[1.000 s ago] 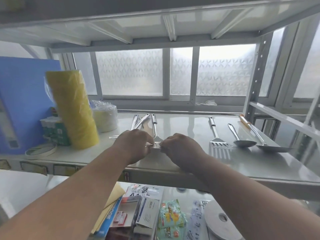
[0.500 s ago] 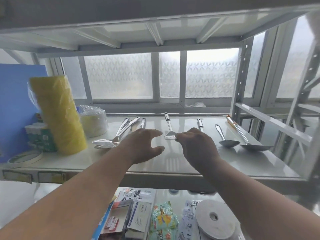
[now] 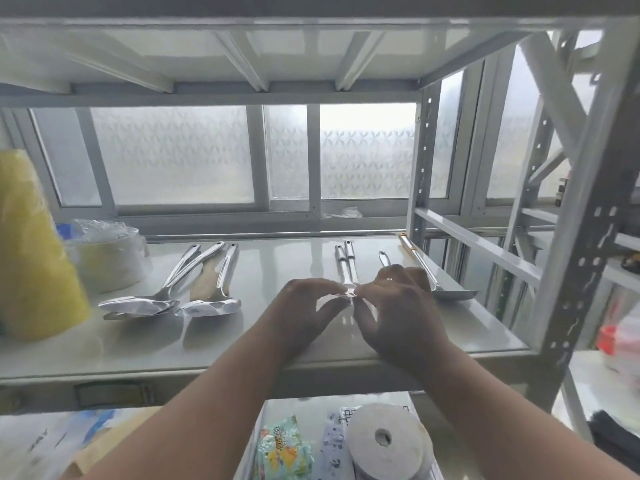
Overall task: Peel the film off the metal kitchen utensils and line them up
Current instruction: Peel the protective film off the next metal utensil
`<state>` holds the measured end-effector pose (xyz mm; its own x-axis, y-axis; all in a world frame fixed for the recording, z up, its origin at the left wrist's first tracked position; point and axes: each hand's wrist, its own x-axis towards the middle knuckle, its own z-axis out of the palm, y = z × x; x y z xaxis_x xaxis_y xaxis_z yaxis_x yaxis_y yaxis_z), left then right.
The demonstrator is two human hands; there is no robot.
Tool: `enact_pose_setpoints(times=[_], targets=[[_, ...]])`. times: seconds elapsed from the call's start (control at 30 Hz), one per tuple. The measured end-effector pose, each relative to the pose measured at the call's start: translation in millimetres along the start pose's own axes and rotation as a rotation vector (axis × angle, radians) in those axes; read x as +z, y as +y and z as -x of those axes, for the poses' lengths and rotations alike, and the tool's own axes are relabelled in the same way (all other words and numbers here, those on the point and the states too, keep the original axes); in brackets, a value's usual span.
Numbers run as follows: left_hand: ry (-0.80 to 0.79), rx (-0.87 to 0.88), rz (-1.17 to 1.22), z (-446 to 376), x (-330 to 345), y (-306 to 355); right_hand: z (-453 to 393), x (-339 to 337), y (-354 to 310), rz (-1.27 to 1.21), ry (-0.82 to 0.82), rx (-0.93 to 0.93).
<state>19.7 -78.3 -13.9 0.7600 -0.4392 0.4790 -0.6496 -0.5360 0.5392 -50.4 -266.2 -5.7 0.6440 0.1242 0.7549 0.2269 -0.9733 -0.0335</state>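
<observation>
Steel utensils lying on the white shelf [image 3: 138, 348]: a heap of film-wrapped spoons [image 3: 166, 299] toward the left edge, handles pointing at the rear; two straight handles [image 3: 344, 261] side by side near the middle; a ladle [image 3: 446, 292] by the right edge, beside the rack post [image 3: 420, 188]. Left hand [image 3: 301, 313] and right hand [image 3: 398, 306] meeting over the middle, fingertips pinching a scrap of clear film [image 3: 341, 294] at the near end of those two handles, each grip narrow. Yellow roll [image 3: 31, 251] standing at the far left.
</observation>
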Motion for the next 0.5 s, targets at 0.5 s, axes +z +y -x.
enact_pose_setpoints(times=[0.5], targets=[[-0.15, -0.06, 0.08, -10, 6, -21, -1, 9, 3, -0.089, -0.176, 0.112]])
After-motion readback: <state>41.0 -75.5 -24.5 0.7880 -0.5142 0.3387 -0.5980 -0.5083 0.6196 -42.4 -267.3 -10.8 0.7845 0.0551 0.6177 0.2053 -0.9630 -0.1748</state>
